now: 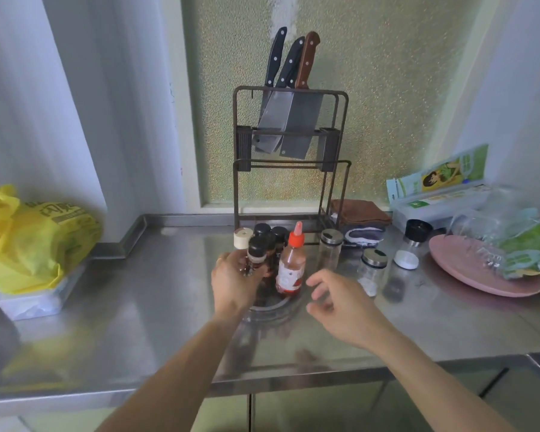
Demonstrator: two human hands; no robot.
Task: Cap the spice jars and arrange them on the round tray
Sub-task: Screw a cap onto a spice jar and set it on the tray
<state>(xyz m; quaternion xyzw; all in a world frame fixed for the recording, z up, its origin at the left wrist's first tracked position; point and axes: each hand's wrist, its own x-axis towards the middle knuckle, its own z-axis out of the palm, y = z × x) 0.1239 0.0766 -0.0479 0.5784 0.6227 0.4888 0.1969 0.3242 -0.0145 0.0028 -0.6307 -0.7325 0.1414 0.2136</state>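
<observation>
Left hand (236,280) gripped a black-capped jar (256,255) over the clear round tray (270,304), among other capped jars (270,235) and a red-capped bottle (290,265). Right hand (340,302) hovered open, fingers spread, just right of the tray. Two steel-lidded jars (371,269) stood on the counter (138,307), near a white lid (406,259).
</observation>
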